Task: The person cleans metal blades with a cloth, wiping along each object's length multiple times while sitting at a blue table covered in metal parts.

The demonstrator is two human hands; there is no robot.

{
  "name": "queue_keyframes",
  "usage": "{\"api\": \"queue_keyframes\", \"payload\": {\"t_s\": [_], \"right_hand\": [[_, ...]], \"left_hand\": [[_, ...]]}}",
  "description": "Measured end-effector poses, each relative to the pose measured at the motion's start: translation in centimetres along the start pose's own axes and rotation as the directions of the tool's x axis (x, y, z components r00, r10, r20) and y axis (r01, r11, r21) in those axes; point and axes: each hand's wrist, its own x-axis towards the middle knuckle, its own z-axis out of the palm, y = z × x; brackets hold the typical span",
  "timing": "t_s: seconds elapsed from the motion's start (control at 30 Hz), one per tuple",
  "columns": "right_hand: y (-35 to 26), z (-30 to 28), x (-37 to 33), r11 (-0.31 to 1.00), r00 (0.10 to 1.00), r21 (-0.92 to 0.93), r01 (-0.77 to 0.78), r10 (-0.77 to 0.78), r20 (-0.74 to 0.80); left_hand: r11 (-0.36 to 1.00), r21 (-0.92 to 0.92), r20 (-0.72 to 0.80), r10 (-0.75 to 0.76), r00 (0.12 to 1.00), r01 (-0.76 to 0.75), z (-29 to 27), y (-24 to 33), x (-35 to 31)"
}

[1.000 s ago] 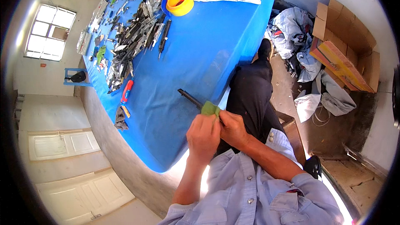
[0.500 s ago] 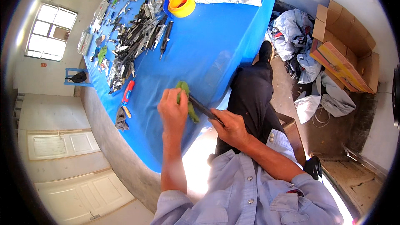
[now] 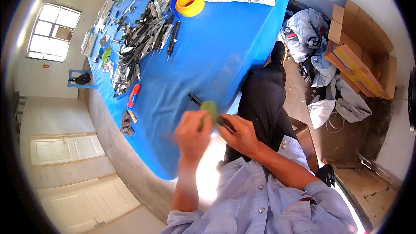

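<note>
My right hand (image 3: pixel 239 133) grips the near end of a slim dark rod-like part (image 3: pixel 195 99), which slants up and left over the table's near edge. Wrapped about the middle of that part is a green cloth (image 3: pixel 211 109), pinched in my left hand (image 3: pixel 192 132). The left hand is smeared by motion, but its fingers are closed on the cloth. Beyond the cloth, the far end of the dark part sticks out over the blue-covered table (image 3: pixel 164 147). What the part exactly is, I cannot make out.
Many dark and silver metal parts (image 3: pixel 138 43) lie heaped on the table. Near them are a red-and-blue tool (image 3: pixel 134 95), a dark grey rag (image 3: pixel 126 124) and a yellow-orange container (image 3: pixel 190 6). Crumpled pale cloth (image 3: pixel 305 30) and an open cardboard box (image 3: pixel 357 67) stand right.
My left hand and the green cloth have slid along the dark part toward my right hand, baring its far end. My right hand has hardly moved.
</note>
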Motion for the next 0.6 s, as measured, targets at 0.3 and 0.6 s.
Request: {"api": "queue_keyframes", "payload": {"t_s": [0.3,0.6], "right_hand": [[-0.3,0.1,0.4,0.997,0.996,0.033,0.073,-0.071,-0.056],[-0.1,0.0,0.1,0.99,0.992,0.064,-0.125,0.125,0.006]], "left_hand": [[0.994,0.098,-0.096,-0.026,0.995,0.036,1.3,-4.2,2.4],[0.975,0.125,-0.206,-0.153,0.966,0.181,-0.3,-8.0,4.0]]}}
